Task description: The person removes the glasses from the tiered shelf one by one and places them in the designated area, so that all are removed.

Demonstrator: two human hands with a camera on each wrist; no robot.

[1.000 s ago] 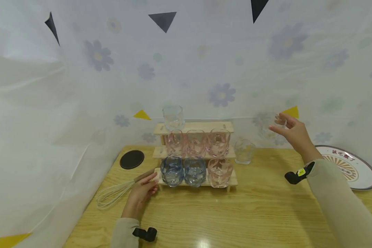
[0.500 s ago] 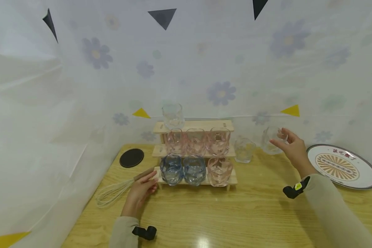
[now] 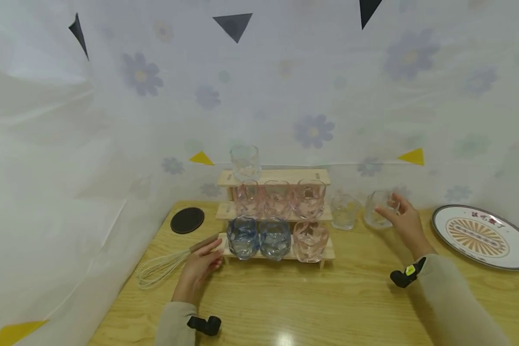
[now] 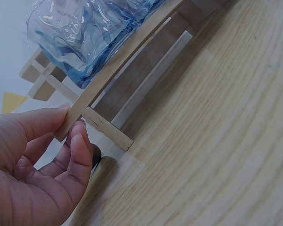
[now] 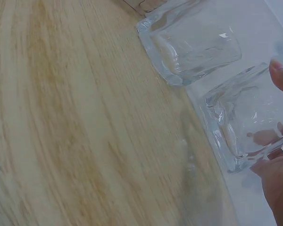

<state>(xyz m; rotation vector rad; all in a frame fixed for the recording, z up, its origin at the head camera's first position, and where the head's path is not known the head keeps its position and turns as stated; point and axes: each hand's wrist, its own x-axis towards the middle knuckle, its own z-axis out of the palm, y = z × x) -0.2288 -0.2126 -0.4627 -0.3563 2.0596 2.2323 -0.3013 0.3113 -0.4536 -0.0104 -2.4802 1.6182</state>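
Note:
My left hand (image 3: 199, 266) pinches the left end of the bottom shelf of a tiered wooden rack (image 4: 108, 70), thumb on top and fingers beneath. In the head view my right hand (image 3: 406, 221) holds a clear glass (image 3: 375, 210) by its side, low near the back of the table. Another clear glass (image 3: 344, 212) stands between it and the rack; both show in the right wrist view. On the rack's bottom tier are two blue glasses (image 3: 242, 239) and a pink glass (image 3: 310, 241). Three pink glasses (image 3: 278, 199) fill the middle tier, and one clear glass (image 3: 245, 163) is on top.
A whisk (image 3: 164, 264) with a wooden handle lies beside my left hand. Behind it is a round black coaster (image 3: 187, 220). At the far right a large white plate (image 3: 441, 226) with a printed pattern lies near my right arm. A floral sheet hangs behind the table.
My right hand has lowered the clear glass from in front of the sheet down to the table's back, beside the other clear glass. The left hand keeps its pinch on the rack.

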